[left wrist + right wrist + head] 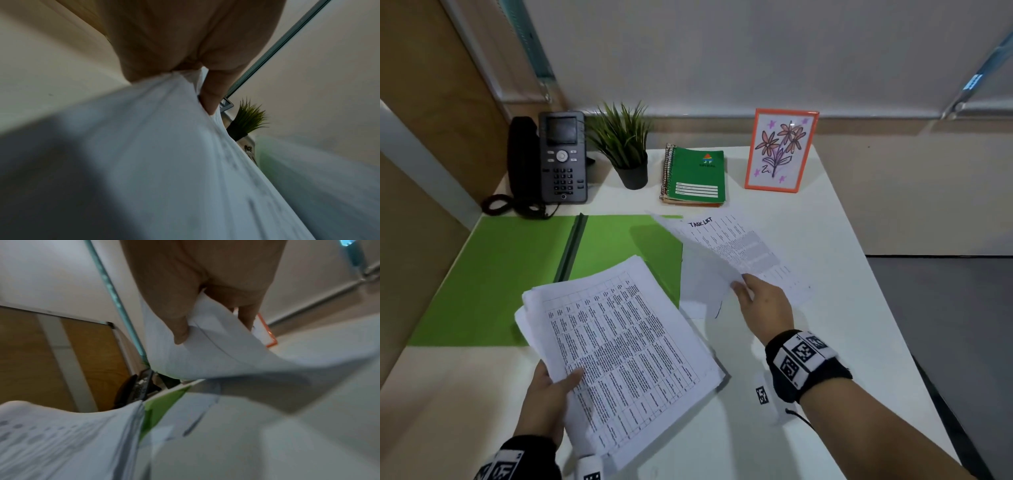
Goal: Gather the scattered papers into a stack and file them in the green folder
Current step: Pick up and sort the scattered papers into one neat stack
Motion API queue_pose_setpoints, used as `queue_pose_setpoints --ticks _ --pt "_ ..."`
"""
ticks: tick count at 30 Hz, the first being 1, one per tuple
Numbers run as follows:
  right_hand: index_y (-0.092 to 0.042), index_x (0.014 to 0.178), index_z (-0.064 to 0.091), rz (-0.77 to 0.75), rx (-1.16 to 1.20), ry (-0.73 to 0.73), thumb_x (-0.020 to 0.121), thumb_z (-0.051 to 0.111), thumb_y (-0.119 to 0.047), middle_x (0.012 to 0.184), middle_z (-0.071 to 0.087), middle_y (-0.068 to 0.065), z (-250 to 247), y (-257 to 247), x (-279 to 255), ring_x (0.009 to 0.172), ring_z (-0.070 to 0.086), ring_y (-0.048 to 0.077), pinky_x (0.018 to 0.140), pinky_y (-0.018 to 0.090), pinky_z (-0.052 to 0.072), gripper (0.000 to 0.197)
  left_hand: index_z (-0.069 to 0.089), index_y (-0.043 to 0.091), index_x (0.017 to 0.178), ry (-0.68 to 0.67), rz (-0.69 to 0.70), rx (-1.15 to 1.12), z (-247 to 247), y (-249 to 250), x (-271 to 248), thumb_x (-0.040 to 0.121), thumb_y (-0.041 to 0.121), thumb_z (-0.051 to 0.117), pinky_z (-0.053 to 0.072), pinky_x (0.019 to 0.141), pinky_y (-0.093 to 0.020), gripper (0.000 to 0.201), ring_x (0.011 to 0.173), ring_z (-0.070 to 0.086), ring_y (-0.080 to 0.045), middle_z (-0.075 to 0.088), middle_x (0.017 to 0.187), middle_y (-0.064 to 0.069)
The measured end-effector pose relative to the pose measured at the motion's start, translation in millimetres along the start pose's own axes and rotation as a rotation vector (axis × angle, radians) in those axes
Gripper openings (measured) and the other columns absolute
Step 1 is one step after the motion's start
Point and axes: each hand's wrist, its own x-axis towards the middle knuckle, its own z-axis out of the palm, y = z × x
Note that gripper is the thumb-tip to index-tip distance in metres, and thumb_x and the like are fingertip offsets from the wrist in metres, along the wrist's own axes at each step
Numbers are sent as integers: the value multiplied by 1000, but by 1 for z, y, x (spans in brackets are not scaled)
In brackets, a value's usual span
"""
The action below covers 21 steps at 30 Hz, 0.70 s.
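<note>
Pinching a single white sheet (702, 260) at its near corner, the right hand (763, 308) has its thumb on top and its fingers (246, 316) underneath, so the sheet curls up off the bench (842, 342). Just under and beyond that sheet lies a printed page headed "TASK LIST" (750, 250), flat on the bench, and one more white page (698, 308) peeks out below the lifted one. The left hand (548, 397) grips the stack of papers (626, 346) at its near left edge, thumb pressed on the printed table on the top page and fingers curled below; the stack is held tilted above the bench, its far corner over the green folder (500, 274). That folder lies open and flat on the left half of the bench, its dark spine running away from the person. Along the far edge stand a black desk phone (558, 157), a small potted plant (626, 147), a green spiral notebook (695, 174) lying on another pad, and an orange-framed flower drawing (779, 150) set upright.
</note>
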Motion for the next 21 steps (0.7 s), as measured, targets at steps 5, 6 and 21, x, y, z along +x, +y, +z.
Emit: queue_pose_setpoints --ticks 5,6,21 --pt "-23 121 65 -265 -31 -81 97 49 -25 116 69 -2 -1 -36 -24 100 65 18 87 26 49 29 41 14 139 -19 -48 53 16 0 -3 88 -3 57 37 104 -48 56 117 50 -29 52 133 -6" --pt "-24 122 63 -318 -66 -131 98 48 -25 114 70 -2 5 -41 -30 96 66 18 86 25 50 29 42 13 138 -32 -59 47 21 2 -6 88 -4 56 39 100 -45 55 112 52 -28 53 130 -7" --pt "-18 120 62 -624 -265 -764 88 55 -13 118 67 6 75 -64 -108 107 61 28 111 43 29 34 41 15 127 70 -168 200 38 3 -17 77 35 74 45 83 -40 63 98 55 -26 56 117 -5"
